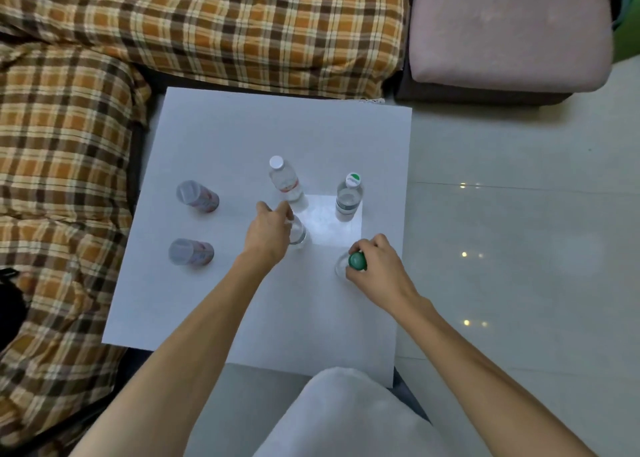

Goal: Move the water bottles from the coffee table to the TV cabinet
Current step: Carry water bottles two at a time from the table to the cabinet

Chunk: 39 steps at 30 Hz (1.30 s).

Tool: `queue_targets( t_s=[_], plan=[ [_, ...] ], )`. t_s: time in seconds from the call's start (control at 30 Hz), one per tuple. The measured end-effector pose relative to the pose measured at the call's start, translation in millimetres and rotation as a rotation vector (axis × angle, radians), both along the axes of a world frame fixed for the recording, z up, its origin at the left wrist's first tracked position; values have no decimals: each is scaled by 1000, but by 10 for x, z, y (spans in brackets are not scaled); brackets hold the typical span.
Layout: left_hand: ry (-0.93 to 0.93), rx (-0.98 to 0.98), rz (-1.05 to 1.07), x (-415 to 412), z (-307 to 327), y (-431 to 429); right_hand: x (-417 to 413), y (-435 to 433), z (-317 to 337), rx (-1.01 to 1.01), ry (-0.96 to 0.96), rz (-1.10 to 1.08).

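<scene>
Several clear water bottles stand on the white coffee table (pixel 221 134). My right hand (pixel 375 269) grips the neck of a green-capped bottle (pixel 357 261) near the table's right edge. My left hand (pixel 268 229) is wrapped around a clear bottle (pixel 298 233) at the table's middle; its cap is hidden by the hand. Behind them stand a white-capped bottle with a red label (pixel 284 179) and a bottle with a green-and-white cap (pixel 349 196). The TV cabinet is not in view.
Two capped cans with pinkish labels (pixel 197 196) (pixel 191 252) stand on the table's left side. A plaid-covered sofa (pixel 69 144) wraps the left and far sides. A pink stool (pixel 509 30) sits at the far right. Glossy tiled floor (pixel 519 231) lies to the right.
</scene>
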<state>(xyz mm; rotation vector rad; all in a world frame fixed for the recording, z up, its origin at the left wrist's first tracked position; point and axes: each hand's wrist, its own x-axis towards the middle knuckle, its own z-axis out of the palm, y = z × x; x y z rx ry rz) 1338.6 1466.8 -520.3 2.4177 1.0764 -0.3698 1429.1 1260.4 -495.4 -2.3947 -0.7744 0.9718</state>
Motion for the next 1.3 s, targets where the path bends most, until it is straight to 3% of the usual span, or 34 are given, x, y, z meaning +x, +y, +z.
queue_targets(
  t_s=[0.37,0.57,0.9,1.13,1.3],
  plan=[
    [-422,-77,297,-694,974,-660,-222,-589,811,245,-100,-12],
    [-553,-49,345,-820,1807,-1176,-393,-1142,1402,377,-172,-18],
    [-608,-40,200,-1141,2805,-2338,-712,-2230,2349,510,-427,21],
    [-538,-153,-4,-1077,2966,-2971,-791,-3078,2630,390,-456,35],
    [-501,-235,-189,-810,3060,-3463,-816,-3668,2695,327,-439,-85]
  ],
)
